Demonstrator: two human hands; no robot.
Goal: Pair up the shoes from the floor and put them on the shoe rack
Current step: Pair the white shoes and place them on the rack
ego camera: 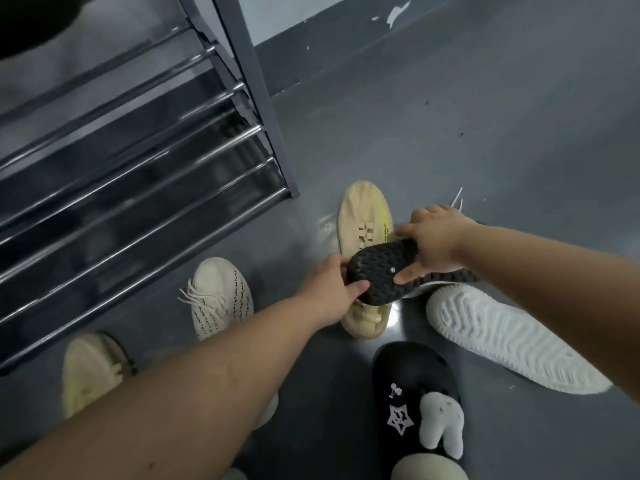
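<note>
Rack: metal bars, upper left, on grey floor. White shoe: sole up, right. Beige shoes: three, on floor. Black shoe: sole up, above middle beige shoe, gripped at toe by left hand, at middle by right hand. Clog: black, charms, bottom.

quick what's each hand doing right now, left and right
Left hand: grips the toe end of the black rubber shoe with the bumpy sole, held sole-up.
Right hand: grips the same shoe at mid-length.
</note>
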